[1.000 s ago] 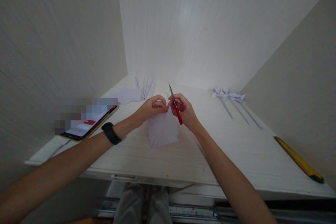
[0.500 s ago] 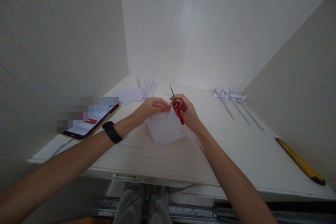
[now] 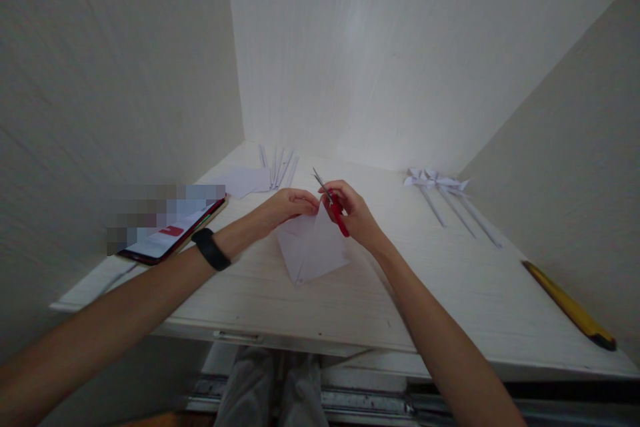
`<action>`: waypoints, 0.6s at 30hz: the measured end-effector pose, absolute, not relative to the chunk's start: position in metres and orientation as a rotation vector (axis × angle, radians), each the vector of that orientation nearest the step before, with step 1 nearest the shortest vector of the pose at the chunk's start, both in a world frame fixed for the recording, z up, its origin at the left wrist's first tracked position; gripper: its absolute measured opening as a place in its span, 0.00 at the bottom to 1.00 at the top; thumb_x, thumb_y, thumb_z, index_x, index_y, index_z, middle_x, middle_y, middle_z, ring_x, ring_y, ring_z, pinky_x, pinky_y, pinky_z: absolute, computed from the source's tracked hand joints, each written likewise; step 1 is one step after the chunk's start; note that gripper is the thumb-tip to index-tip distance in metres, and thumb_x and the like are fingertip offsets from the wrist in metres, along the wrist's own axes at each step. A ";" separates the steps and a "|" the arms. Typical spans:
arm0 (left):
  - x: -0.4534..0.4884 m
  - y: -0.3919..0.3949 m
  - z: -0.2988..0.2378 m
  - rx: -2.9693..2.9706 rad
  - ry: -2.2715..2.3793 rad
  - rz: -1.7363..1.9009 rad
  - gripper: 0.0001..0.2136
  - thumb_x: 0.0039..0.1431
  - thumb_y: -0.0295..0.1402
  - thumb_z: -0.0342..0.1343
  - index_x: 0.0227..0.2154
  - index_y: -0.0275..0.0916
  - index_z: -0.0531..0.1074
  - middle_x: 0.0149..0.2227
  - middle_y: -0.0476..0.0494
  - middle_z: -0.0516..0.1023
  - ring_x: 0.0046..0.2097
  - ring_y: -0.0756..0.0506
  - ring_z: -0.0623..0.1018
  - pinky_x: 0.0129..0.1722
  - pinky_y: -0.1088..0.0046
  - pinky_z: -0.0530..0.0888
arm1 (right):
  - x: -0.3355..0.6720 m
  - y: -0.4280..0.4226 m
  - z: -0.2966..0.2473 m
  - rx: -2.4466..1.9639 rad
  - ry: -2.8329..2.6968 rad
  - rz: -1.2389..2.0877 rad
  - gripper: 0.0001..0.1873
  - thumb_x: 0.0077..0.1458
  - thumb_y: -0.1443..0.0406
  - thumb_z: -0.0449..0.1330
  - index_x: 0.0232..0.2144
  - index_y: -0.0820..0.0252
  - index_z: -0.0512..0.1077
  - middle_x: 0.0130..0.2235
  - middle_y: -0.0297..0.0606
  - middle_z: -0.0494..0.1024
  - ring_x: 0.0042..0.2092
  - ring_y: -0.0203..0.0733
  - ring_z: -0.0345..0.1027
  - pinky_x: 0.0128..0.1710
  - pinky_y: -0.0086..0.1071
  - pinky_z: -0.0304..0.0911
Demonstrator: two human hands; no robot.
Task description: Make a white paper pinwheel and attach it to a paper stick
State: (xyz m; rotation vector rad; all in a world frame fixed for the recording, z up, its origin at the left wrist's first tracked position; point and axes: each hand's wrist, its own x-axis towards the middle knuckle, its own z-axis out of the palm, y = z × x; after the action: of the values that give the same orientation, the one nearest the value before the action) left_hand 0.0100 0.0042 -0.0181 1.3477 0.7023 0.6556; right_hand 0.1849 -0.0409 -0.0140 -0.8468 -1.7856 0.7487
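A white sheet of paper (image 3: 315, 250), with slits or creases running in from its corners, is held just above the table in front of me. My left hand (image 3: 295, 205) pinches its upper edge between thumb and fingers. Red-handled scissors (image 3: 336, 210) sit in my right hand (image 3: 353, 210), their slightly parted blades pointing up and left, away from me. The right fingertips are close to the paper's top corner; whether they touch it is hard to make out.
At the left, a phone (image 3: 175, 230) leans by the wall. Behind my left hand lie paper squares (image 3: 245, 181) and several thin paper sticks (image 3: 283, 167). White paper pinwheels (image 3: 435, 180) rest at the back right. A yellow cutter knife (image 3: 570, 307) lies near the right edge of the table (image 3: 450, 300).
The scissors have tilted further left and their blades now show slightly apart. Both hands and the paper have shifted a little, the paper turning slightly.
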 end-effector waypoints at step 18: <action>0.010 0.001 -0.015 1.362 0.690 0.658 0.08 0.41 0.27 0.59 0.29 0.34 0.72 0.28 0.48 0.77 0.30 0.52 0.74 0.32 0.78 0.68 | 0.186 -0.040 -0.017 -0.910 -1.823 0.705 0.15 0.49 0.70 0.58 0.41 0.57 0.64 0.34 0.33 0.70 0.33 0.30 0.64 0.33 0.25 0.59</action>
State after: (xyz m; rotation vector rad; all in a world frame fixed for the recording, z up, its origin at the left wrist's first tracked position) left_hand 0.0105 0.0006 -0.0153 1.3616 0.6903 0.6584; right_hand 0.1863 -0.0403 -0.0166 -0.9103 -1.8233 0.7048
